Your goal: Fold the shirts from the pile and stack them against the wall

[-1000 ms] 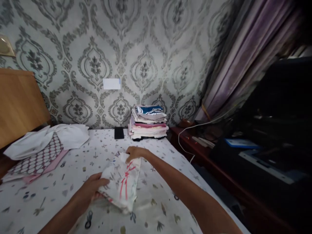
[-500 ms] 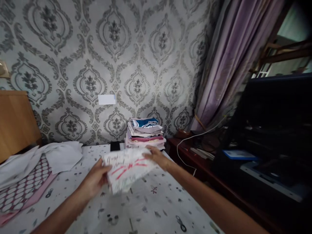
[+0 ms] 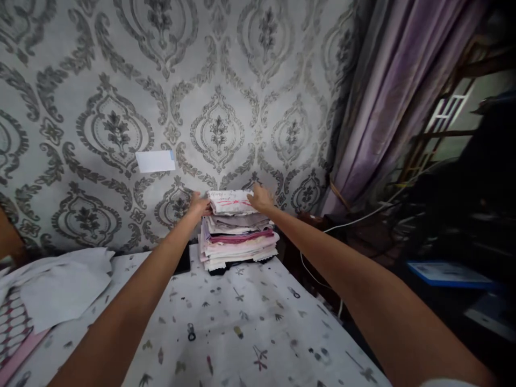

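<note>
Cloth [image 3: 230, 204] is stretching lengthwise from right hand [image 3: 262, 200], gripping one end, to left hand [image 3: 199, 206], touching the other, hold unclear, stack [image 3: 239, 244] sitting just below.

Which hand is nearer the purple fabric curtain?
Right. The right hand is left of the purple fabric curtain, at the right end of the folded red-marked white cloth; the left hand is farther left, at its other end.
</note>
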`<action>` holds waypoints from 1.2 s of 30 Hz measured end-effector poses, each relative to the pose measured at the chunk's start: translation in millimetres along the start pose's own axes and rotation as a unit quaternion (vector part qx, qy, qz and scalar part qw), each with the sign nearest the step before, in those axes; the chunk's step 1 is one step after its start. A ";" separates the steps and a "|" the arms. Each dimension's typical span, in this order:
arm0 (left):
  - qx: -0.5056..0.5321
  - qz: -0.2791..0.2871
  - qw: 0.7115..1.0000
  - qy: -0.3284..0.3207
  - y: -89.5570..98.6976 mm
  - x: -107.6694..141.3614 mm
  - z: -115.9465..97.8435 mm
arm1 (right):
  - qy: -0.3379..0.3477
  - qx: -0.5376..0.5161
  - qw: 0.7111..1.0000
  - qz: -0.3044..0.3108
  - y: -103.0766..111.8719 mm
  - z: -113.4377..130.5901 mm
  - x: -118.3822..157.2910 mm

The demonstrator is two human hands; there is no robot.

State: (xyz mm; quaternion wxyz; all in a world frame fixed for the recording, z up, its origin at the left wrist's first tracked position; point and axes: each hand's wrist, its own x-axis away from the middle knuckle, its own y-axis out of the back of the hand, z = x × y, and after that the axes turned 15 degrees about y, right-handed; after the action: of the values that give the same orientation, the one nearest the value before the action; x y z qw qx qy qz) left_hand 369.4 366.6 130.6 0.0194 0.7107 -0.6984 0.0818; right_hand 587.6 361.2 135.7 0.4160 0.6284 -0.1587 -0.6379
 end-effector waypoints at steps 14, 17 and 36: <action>-0.306 -0.120 0.944 -0.038 247.6 156.1 147.2 | 0.044 0.016 0.988 0.149 -79.2 41.2 7.2; -0.474 -0.214 0.850 -0.086 319.5 163.8 130.1 | 0.018 0.049 0.984 0.170 -70.2 55.7 4.3; -0.569 -0.255 0.773 -0.118 364.5 180.8 70.8 | 0.127 -0.491 0.825 0.250 -29.9 274.6 207.1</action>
State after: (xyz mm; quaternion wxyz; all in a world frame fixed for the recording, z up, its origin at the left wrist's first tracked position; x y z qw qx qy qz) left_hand 14.7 169.0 55.1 0.3579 0.7260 -0.4080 -0.4225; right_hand 349.4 140.1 19.1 0.8310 0.3557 0.0777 -0.4205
